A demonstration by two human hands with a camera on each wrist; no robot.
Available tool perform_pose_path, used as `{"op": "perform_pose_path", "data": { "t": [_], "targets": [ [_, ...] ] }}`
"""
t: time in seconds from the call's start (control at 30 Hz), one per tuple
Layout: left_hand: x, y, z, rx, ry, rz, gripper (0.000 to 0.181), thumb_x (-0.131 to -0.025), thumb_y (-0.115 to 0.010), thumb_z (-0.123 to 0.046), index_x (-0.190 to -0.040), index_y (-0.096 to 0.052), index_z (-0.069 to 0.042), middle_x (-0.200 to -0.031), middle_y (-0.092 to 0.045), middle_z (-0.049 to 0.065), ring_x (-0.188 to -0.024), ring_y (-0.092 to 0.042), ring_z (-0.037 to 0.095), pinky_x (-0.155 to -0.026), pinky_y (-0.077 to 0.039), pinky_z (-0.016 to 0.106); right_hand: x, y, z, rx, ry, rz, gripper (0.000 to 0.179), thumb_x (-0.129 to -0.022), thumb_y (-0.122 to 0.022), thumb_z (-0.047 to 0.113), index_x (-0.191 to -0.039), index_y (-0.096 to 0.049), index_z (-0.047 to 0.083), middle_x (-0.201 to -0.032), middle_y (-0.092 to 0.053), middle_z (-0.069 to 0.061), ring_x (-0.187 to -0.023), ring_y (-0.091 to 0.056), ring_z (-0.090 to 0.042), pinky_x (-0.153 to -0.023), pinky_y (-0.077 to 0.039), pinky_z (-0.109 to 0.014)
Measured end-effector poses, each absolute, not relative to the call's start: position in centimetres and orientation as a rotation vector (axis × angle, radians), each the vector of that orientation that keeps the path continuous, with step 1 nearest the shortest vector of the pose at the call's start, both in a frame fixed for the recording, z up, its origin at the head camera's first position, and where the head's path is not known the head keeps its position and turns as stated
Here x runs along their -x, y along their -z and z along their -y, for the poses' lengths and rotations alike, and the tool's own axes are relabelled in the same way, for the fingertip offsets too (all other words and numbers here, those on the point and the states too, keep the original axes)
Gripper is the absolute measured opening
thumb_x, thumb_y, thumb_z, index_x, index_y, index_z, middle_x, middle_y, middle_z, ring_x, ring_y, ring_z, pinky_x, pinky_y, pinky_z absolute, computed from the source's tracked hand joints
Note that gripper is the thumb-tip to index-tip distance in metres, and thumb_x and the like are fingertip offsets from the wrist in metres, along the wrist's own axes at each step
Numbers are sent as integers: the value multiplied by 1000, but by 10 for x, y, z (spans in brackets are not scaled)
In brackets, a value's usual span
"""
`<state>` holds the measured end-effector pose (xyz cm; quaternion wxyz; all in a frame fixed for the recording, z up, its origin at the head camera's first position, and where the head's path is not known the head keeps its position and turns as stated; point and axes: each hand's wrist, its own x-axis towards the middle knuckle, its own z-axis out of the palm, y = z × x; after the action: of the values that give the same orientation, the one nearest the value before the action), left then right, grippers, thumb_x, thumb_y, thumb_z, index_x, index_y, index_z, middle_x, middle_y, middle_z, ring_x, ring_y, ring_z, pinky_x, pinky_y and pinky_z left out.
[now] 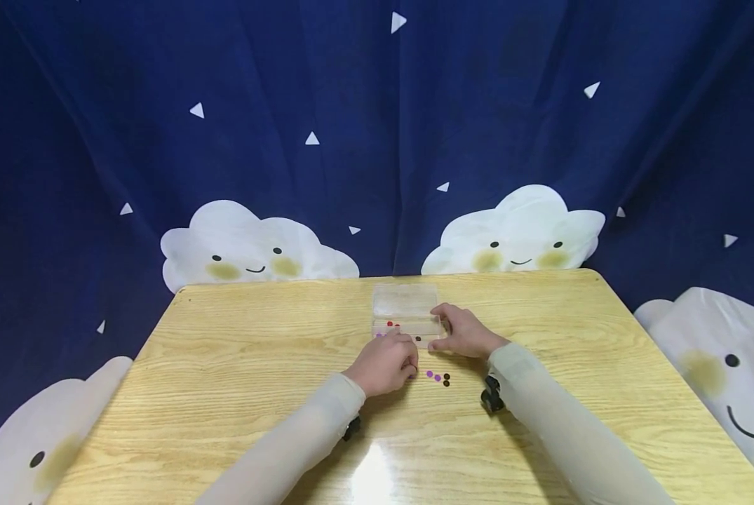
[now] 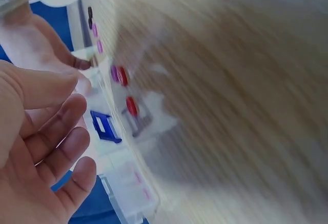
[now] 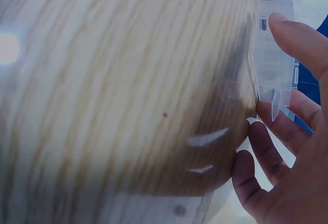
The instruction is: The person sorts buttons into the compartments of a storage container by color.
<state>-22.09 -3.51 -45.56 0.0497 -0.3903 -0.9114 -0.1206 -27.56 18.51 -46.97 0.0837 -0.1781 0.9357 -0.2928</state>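
Observation:
A clear plastic box point(image 1: 408, 327) with its lid point(image 1: 405, 301) raised lies toward the back of the table. My right hand point(image 1: 468, 334) holds its right end, thumb at the front and fingers round the side. In the right wrist view the thumb lies against the box wall point(image 3: 271, 55). My left hand point(image 1: 386, 361) hovers before the box, fingers loosely bent, with nothing showing between them in the left wrist view. Near it lie red buttons point(image 2: 132, 106) and a purple button point(image 2: 114, 73). Beside them are two purple buttons point(image 1: 430, 374) and two black buttons point(image 1: 447, 384).
Inside the box are small red pieces point(image 1: 390, 324) and a dark one point(image 1: 418, 339). A blue latch-like piece point(image 2: 105, 126) shows at the box in the left wrist view. The wooden table point(image 1: 257, 337) ends at a dark blue curtain point(image 1: 377, 140) with cloud prints.

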Motion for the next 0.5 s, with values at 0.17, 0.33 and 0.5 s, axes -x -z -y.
{"op": "perform_pose_path", "data": {
  "t": [0.17,0.33,0.5],
  "targets": [
    [225,454,45,1142,400,2798,6,-87,-72,-16,-82,-72,-19,-89,-68,-8,-87,-59,10,-84,-51,24,276,472,-186,533,880,-2790,71,-79,-83,29,-136,-50,3,-127,-62,-19,-117,-58,-36,-100,-48,-51],
    [232,448,54,1074,443,2810,3,-88,-72,-16,-86,-72,-18,-91,-69,-6,-86,-56,12,-81,-52,26,276,472,-186,537,894,-2787,72,-78,-83,29,-136,-50,3,-128,-62,-20,-118,-58,-37,-102,-47,-52],
    [243,442,57,996,477,2809,6,-86,-70,-10,-86,-72,-16,-89,-68,-4,-84,-55,14,-78,-52,27,275,471,-185,528,902,-2773,73,-79,-83,28,-137,-49,3,-129,-61,-20,-119,-57,-37,-102,-47,-52]
  ]
}}
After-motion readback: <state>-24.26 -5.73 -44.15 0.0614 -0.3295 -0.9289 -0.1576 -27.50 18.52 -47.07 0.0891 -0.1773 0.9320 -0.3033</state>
